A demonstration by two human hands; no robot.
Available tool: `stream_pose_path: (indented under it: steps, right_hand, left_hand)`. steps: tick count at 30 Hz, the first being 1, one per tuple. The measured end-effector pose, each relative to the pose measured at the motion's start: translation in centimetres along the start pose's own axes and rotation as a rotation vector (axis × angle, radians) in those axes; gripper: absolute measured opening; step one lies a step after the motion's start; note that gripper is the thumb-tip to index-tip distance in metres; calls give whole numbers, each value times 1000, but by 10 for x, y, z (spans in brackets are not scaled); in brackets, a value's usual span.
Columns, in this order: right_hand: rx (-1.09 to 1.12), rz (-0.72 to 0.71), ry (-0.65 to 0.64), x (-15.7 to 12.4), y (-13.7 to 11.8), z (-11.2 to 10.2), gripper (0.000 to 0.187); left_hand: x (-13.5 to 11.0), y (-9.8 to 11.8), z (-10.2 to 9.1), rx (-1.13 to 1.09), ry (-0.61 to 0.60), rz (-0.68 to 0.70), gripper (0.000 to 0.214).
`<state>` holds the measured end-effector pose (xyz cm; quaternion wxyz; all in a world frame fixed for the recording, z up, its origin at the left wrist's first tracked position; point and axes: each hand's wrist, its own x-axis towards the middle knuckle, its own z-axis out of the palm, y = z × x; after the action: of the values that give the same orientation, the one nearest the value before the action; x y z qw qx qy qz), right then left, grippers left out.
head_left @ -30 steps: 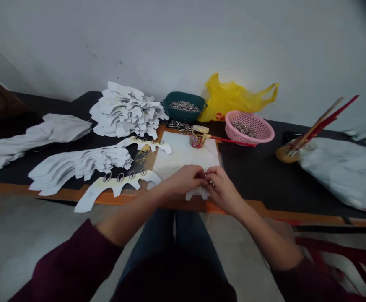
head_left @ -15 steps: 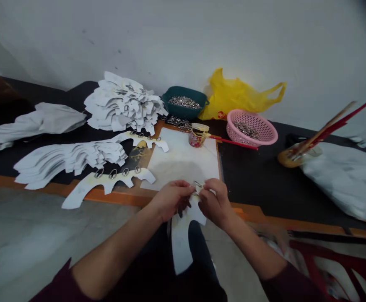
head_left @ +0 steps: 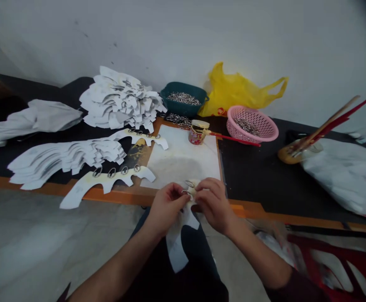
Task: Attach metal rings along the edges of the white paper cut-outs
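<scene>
A white scalloped strip (head_left: 176,251) hangs over my lap, its upper end between my two hands. My left hand (head_left: 167,209) is closed, thumb and finger pinching a metal ring (head_left: 187,192) at the strip. Fingers bent, my right hand (head_left: 213,204) grips the strip's upper part from the right side. One more metal ring (head_left: 189,183) shows at the strip's far end. My fingers hide part of the strip. To the left, a similar strip (head_left: 88,184) with several rings along its edge lies at the table's front.
White strips lie in a neat stack (head_left: 57,157) and a tall heap (head_left: 116,100). Behind the white sheet (head_left: 167,161) stand a glue-smeared cup (head_left: 196,136) with a red-handled brush, a green basket (head_left: 183,108) and pink basket (head_left: 266,126) of rings, and a yellow bag (head_left: 236,94). A brush jar (head_left: 288,155) stands right.
Both hands have shifted slightly, with the strip moving a little left. A ring now shows clearly in my left fingertips. The camera view has moved slightly.
</scene>
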<state>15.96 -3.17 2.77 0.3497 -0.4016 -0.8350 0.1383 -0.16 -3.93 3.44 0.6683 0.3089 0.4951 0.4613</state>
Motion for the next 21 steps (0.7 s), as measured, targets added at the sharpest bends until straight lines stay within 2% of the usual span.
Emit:
stream_pose_path:
  steps: [4,9,12,16,18,21]
  right_hand:
    - [61,227,-18,10,-17,-6,18]
    - [89,272,-36,16,-28,-2,29]
    - [271,361,14,13,-31,4,21]
    - [581,545,174,3,-35,17,11]
    - [537,524,214,-1,-35,21,11]
    - [284,389,156,-2,-32,17,18]
  left_hand:
    - [-3,-1,-5,195,66,135,13]
    - [-8,4,-2,286,54,194,10]
    - [-10,5,-1,143,7,149,13]
    - [-10,1,1,-165,-53,36,17]
    - [-10,-1,1,-131,-35,52,17]
    - [-10,-2,-2,92,16,171,14]
